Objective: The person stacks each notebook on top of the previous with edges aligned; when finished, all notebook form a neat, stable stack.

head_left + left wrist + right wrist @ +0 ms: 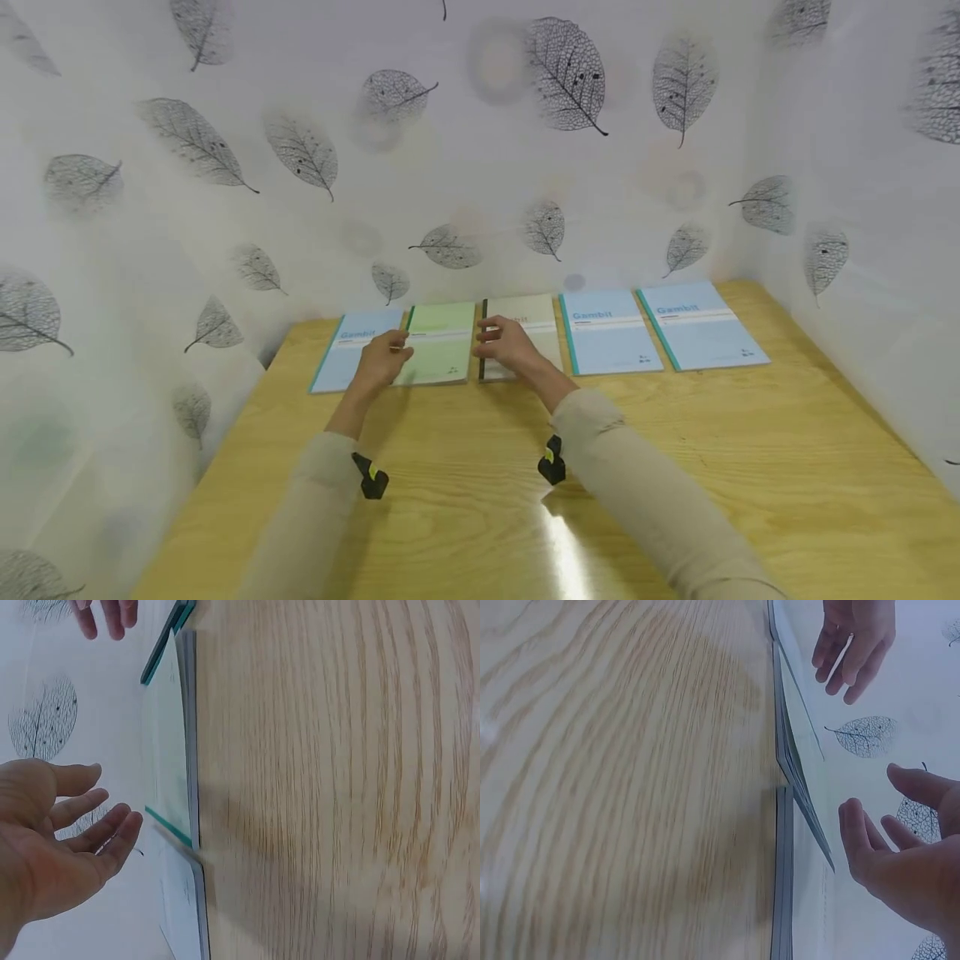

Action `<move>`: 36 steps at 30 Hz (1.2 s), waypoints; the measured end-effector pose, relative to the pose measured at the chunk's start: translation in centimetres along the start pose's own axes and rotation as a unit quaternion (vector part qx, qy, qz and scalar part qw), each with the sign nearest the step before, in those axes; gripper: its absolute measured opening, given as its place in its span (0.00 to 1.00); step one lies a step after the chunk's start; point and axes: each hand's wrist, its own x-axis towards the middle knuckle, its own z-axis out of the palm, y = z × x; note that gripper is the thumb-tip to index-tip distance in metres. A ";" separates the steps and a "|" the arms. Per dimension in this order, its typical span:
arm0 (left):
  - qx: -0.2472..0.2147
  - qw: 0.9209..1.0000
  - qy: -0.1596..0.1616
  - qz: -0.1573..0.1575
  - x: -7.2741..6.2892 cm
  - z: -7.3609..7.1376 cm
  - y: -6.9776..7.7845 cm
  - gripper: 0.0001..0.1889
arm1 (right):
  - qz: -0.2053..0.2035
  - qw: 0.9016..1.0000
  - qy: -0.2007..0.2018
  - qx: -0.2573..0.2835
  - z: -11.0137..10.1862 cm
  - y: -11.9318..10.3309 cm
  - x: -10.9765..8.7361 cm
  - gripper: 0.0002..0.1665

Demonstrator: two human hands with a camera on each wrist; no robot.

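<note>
While both hands hover over a row of five booklets, their fingers loosely bent and grasping nothing, the row stretches side by side along the far end of a pale wooden table (pixel 465 467). The left hand (pixel 382 360), released, hangs where the leftmost blue booklet (pixel 337 362) meets the green booklet (pixel 442 358), its thumb apart from its fingers in the left wrist view. The right hand (pixel 508 343), likewise released, is poised over the cream booklet (pixel 542 329), third from left, covering part of its dark spine and its title in the head view. Both wrist views show the hands clear of the covers, and the green booklet's pages splayed slightly upward along the edge facing the cream one. To the right lie the fourth blue booklet (pixel 611 333) and the far-right blue booklet (pixel 705 327), each with a green spine and the word "Gambit" on its cover. Beige sleeves (pixel 652 492) cover the person's forearms, and a small black device (pixel 371 479) shows beside the left one, a similar one by the right. Behind the table rises a pale wall covering (pixel 480 183) printed with dark skeleton leaves (pixel 570 75).
</note>
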 end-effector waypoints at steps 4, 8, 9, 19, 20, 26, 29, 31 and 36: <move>-0.024 0.999 -0.010 -0.026 -0.1 -0.8 -0.6 0.27 | 0.001 1.000 -0.017 0.015 0.7 0.1 0.1 0.38; -0.030 0.998 -0.021 -0.049 -0.1 -1.3 -1.2 0.29 | 0.011 0.999 -0.034 -0.004 2.0 0.2 0.2 0.40; -0.030 0.998 -0.024 -0.053 -0.1 -1.3 -1.2 0.29 | 0.015 0.999 -0.036 -0.011 2.3 0.2 0.3 0.40; -0.005 0.996 -0.042 -0.083 0.7 -0.5 -0.9 0.30 | 0.048 0.999 -0.022 0.006 3.9 0.3 0.9 0.41; -0.001 0.995 -0.042 -0.085 0.7 -0.4 -0.7 0.31 | 0.051 0.998 -0.025 0.009 4.0 0.2 0.9 0.41; 0.008 0.994 -0.051 -0.092 1.1 0.2 0.2 0.32 | 0.062 0.997 -0.031 0.029 4.1 0.1 0.5 0.39; -0.001 0.995 -0.043 -0.093 1.2 0.4 0.4 0.32 | 0.056 0.998 -0.028 0.030 4.3 0.4 0.5 0.39; -0.011 0.994 -0.030 -0.102 1.3 0.4 0.5 0.32 | 0.054 0.998 -0.029 0.027 4.4 0.6 0.5 0.38; -0.048 0.991 0.009 -0.128 1.5 0.2 0.3 0.33 | 0.052 0.998 -0.035 0.028 4.4 0.9 0.5 0.37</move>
